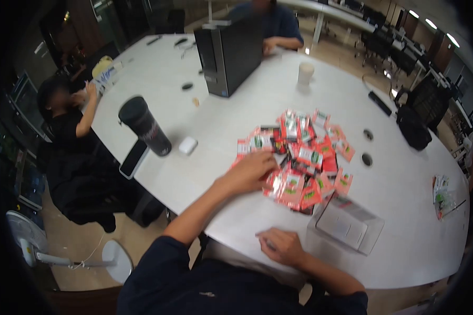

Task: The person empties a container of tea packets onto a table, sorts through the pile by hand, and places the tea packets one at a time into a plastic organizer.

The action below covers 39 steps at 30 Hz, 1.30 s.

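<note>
A heap of small sachets (310,157), red, pink, white and black, lies loosely piled on the white table (215,121). My left hand (251,170) reaches onto the near left side of the heap. Its fingers are bent but apart, touching the sachets, and the tips are slightly blurred. Nearer the table's front edge rests my right hand (283,247), its fingers curled in. What lies inside that curl, if anything, is hidden. Just right of it is a clear plastic box (370,239) with a pale card-like insert (342,226), touching the heap's near side.
Left of the heap are a black tumbler (144,126), a white earbud case (188,145) and a phone (135,157). Behind stand a desktop computer (230,55) and a paper cup (305,72). Plastic wrappers (444,198) lie far right. Two other people sit at the table.
</note>
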Each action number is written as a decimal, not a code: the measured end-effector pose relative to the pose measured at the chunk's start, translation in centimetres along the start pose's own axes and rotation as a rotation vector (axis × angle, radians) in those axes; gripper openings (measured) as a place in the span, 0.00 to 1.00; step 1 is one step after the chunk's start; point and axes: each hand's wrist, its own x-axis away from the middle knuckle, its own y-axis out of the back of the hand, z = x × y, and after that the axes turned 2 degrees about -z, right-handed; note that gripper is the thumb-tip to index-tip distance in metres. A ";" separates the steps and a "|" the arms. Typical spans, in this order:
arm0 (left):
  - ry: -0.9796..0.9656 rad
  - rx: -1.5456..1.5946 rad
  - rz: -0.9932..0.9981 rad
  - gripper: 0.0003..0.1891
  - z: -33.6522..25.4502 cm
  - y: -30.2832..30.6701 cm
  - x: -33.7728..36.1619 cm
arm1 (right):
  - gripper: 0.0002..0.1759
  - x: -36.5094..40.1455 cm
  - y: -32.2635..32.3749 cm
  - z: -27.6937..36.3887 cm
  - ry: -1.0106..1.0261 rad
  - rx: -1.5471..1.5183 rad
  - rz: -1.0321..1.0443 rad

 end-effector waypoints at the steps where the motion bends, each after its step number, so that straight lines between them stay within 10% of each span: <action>1: -0.025 0.033 -0.050 0.24 -0.2 0.1 0.0 | 0.10 0.1 0.0 -0.1 -0.006 0.002 -0.001; 7: 0.023 0.140 -0.030 0.18 -1.7 2.4 0.2 | 0.11 0.1 0.1 -0.1 -0.127 -0.104 -0.027; 12: 0.437 0.579 0.049 0.13 -3.5 5.3 1.3 | 0.12 0.0 0.1 -0.3 -0.139 -0.119 -0.105; 16: 0.154 0.385 -0.206 0.13 -4.1 4.4 5.2 | 0.20 -0.3 0.2 -0.2 -0.073 -0.081 -0.158; 24: 0.177 0.578 -0.138 0.16 -10.5 -0.7 11.1 | 0.36 1.0 -0.5 -1.5 0.061 0.026 -0.292; 39: 0.221 0.865 -0.309 0.13 -12.1 -5.7 11.8 | 0.13 1.6 11.9 4.3 -0.067 0.277 -0.300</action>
